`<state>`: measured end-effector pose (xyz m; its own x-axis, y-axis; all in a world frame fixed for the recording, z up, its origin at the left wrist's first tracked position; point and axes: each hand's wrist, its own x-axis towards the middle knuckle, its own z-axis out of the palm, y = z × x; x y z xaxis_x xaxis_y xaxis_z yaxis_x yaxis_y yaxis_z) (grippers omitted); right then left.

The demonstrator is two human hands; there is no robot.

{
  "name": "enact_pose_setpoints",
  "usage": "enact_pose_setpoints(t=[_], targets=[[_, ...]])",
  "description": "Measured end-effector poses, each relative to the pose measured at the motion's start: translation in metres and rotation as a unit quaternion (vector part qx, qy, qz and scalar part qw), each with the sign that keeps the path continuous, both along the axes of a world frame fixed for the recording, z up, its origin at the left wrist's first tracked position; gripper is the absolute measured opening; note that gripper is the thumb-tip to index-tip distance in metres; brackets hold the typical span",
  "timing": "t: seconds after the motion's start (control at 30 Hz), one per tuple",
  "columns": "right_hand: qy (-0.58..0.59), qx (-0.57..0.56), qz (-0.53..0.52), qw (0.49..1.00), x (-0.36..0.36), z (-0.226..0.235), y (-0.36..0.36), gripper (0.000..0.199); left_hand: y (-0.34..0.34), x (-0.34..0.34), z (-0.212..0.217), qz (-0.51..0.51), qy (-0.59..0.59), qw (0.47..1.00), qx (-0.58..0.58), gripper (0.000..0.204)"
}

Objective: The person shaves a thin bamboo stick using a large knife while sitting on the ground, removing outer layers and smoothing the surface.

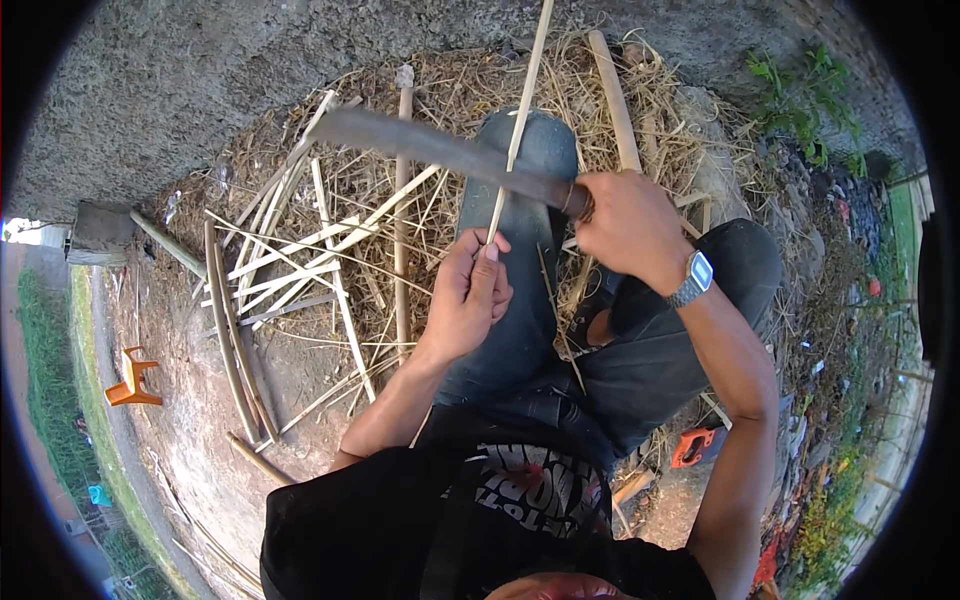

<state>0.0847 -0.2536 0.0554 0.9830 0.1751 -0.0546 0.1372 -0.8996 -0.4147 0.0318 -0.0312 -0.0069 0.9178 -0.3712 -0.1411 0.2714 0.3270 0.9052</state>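
Note:
A thin pale strip of split wood, perhaps bamboo [528, 95], rises from my left hand [470, 295] across my raised knee and out past the top edge. My left thumb and fingers pinch its lower end. My right hand [632, 230], with a watch on the wrist, is closed round the handle of a machete [430, 146]. The long dark blade points left and lies across the strip above my left hand; whether its edge is biting into the strip I cannot tell. Its tip is slightly blurred. The handle is mostly hidden in my fist.
Pale split strips [300, 250] lie heaped at the left, beside longer round poles [228, 330]. Shavings [650, 100] cover the ground around my knee. An orange stool [133, 378] stands far left. A handsaw with an orange handle [692, 447] lies near my right elbow. A rough wall [200, 90] runs along the top.

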Motion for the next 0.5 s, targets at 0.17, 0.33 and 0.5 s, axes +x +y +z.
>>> enact_pose_setpoints(t=[0.17,0.33,0.5], targets=[[0.014,-0.019,-0.036,0.999,0.024,0.01,-0.016,0.022,0.007,-0.002,-0.002,0.012,-0.007,1.0,0.026,0.018],[0.045,-0.039,0.02,0.998,0.001,0.011,0.0,0.027,0.004,-0.002,-0.005,0.016,0.002,1.0,0.018,0.019],[-0.024,-0.051,-0.056,0.997,0.019,0.007,-0.024,0.023,0.012,-0.013,0.0,0.005,0.025,1.0,-0.008,0.019]])
